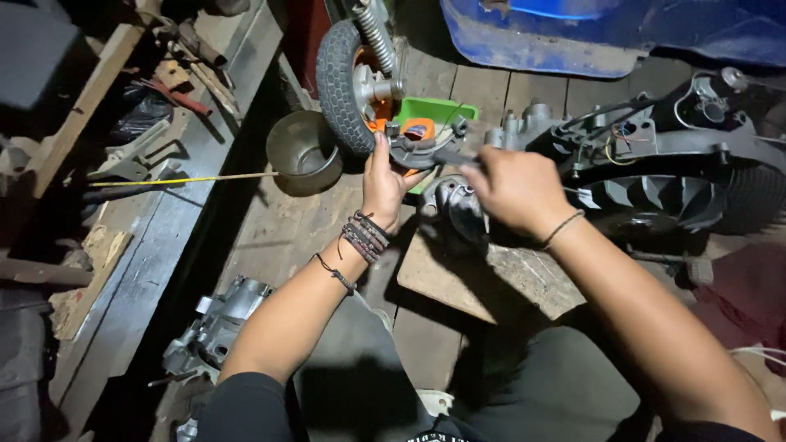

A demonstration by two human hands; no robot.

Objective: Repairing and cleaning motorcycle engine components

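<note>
The left hand (pixel 383 184) has its grip closed on a dark curved brake part (pixel 413 147) beside the small tyre (pixel 337 86). The right hand (pixel 516 190) grips a dark tool handle (pixel 453 158) tightly, pointing it at that part. Behind lies a green tray (pixel 430 110), over a wooden floor (pixel 278 233); a metal bowl (pixel 304 151) stands left.

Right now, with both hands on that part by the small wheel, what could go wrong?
1. The left hand steadies the grey part where the right hand drives a dark tool; a slip could hit the left fingers.
2. The green tray sits right behind; a jolt might scatter whatever is in it.
3. Light is dim, so small pieces could vanish between the floor planks.
</note>
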